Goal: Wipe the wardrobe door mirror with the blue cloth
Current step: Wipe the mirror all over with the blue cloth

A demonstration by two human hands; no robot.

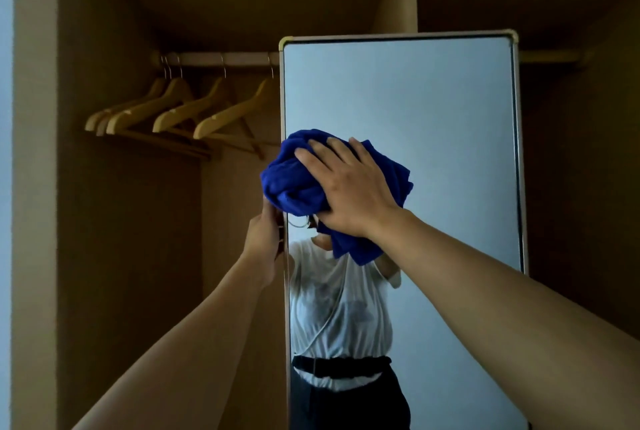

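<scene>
Pressing right hand (349, 187), blue cloth (291, 180), mirror (433, 111)

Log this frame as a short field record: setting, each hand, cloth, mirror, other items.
setting: open wardrobe with a framed mirror on its door
right hand: right hand pressed flat on the blue cloth, fingers spread
left hand: left hand holds the mirror's left edge; fingers mostly hidden behind it
cloth: bunched, against the glass near the mirror's left side, at mid height
mirror: reflects the person's white top and dark waistband
other items: wooden hangers on the rail, no clothes on them
</scene>
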